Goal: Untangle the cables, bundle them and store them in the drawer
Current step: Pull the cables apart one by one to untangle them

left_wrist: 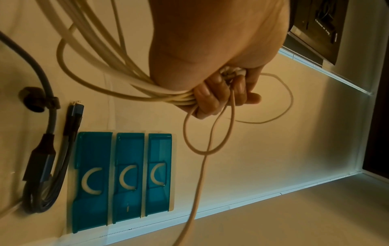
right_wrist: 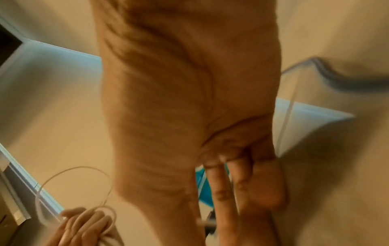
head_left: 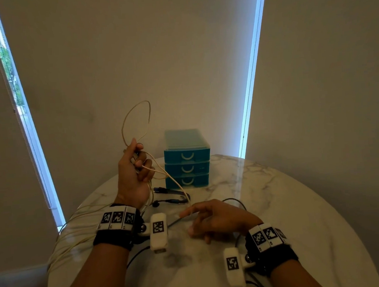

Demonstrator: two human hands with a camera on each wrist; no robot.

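Observation:
My left hand (head_left: 138,163) is raised above the table's left side and grips several coils of a beige cable (head_left: 152,169). One loop stands up above the fist; a free strand hangs to the table. In the left wrist view the fingers (left_wrist: 223,94) are curled round the beige coils (left_wrist: 147,93). My right hand (head_left: 196,221) hovers low over the table with fingers straight, its index tip beside the hanging strand's lower end; it holds nothing. The right wrist view is blurred and shows straight fingers (right_wrist: 242,188). A dark cable (head_left: 172,201) lies on the table in front of a blue three-drawer unit (head_left: 187,157), all drawers closed.
The round marble table (head_left: 278,204) stands close to a wall with roller blinds. More beige strands trail over the table's left edge. The dark cable (left_wrist: 48,159) lies folded beside the drawer unit (left_wrist: 126,149). Another thin dark cable runs under my right wrist.

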